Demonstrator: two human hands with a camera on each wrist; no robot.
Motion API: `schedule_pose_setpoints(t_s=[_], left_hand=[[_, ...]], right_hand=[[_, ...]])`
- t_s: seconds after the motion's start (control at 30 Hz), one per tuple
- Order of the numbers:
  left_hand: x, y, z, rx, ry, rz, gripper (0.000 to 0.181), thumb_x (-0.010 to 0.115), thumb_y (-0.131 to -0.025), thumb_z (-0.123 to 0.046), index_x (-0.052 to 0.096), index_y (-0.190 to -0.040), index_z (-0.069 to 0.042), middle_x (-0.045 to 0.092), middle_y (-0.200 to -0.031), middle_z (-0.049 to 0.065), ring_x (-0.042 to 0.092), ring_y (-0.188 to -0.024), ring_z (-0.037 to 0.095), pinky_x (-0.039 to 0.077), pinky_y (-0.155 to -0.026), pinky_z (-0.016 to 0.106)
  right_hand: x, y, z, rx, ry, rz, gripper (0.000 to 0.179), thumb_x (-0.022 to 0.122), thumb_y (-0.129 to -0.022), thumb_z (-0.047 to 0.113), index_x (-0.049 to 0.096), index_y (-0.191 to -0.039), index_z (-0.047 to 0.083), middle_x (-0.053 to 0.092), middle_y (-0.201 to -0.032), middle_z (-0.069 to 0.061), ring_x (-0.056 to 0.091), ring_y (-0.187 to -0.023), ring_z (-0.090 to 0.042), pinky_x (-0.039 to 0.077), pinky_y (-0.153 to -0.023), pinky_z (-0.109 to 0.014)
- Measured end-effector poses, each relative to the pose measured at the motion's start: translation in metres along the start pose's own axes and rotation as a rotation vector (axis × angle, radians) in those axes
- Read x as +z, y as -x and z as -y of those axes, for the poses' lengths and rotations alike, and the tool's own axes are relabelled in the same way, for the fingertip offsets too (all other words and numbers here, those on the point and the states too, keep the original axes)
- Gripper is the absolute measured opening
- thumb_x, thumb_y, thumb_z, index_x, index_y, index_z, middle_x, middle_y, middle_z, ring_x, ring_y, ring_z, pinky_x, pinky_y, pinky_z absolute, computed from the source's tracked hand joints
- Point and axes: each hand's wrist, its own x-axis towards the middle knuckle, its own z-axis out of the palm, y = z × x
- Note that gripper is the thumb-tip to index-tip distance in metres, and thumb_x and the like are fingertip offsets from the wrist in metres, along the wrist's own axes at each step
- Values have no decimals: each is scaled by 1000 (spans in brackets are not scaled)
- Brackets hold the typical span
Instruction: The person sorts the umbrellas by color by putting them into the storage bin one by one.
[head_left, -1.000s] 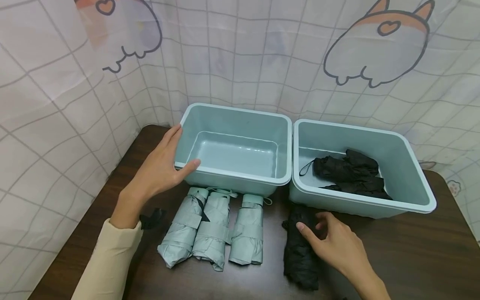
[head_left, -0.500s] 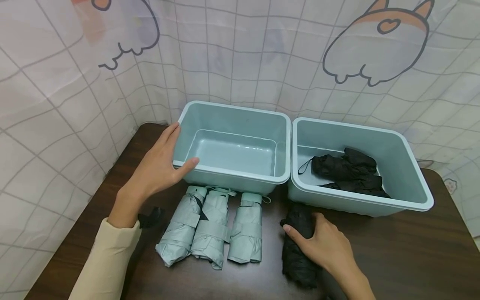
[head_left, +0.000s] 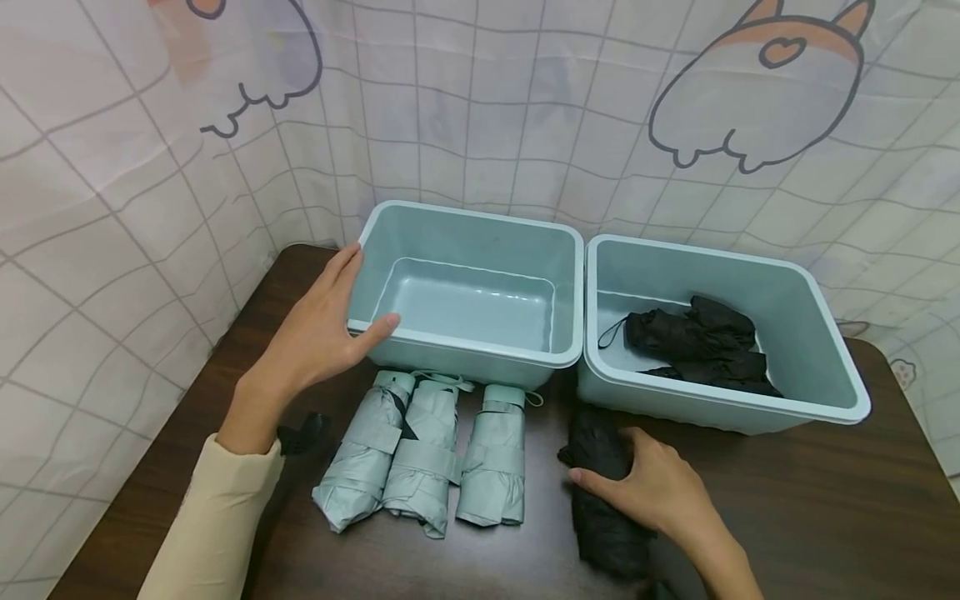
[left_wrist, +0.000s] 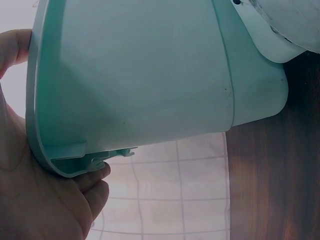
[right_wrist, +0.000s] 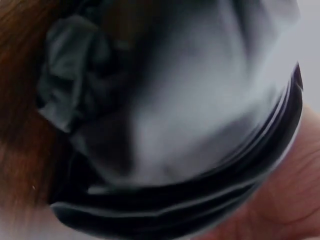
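Note:
My right hand (head_left: 663,492) grips a folded black umbrella (head_left: 609,537), thumb across its near side and fingers round its far side. In the right wrist view the umbrella's blurred dark cloth (right_wrist: 185,110) fills most of the picture. At the left, my left hand (head_left: 311,333) holds the corner of a light blue-green plastic bin (head_left: 480,350); its thumb lies over the front rim. The left wrist view has bent fingers (left_wrist: 95,192) under the rim. Three folded pale green umbrellas, the left (head_left: 360,458), middle (head_left: 423,458) and right (head_left: 492,467), lie in front of this bin.
A second blue-green bin (head_left: 720,412) stands against the first on its right, with black folded umbrellas (head_left: 693,333) inside. Behind both hangs a white grid-patterned curtain (head_left: 510,100). Everything stands on a dark wooden table (head_left: 795,508).
My right hand has moved left and closed round the black umbrella, whose near end has swung slightly right. The left hand stays at the bin corner.

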Motion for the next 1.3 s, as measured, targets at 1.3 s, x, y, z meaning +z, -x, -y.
schedule_pose_setpoints(t_s=[1.3], left_hand=[[2, -1, 1, 25, 9, -29, 98, 60, -100, -58, 15, -170, -6, 16, -178, 12, 28, -161, 40, 32, -125, 66]], right_hand=[[-23, 12, -2, -272, 38, 129, 80, 88, -77, 59, 62, -141, 18, 75, -114, -2, 67, -91, -17, 53, -66, -42]])
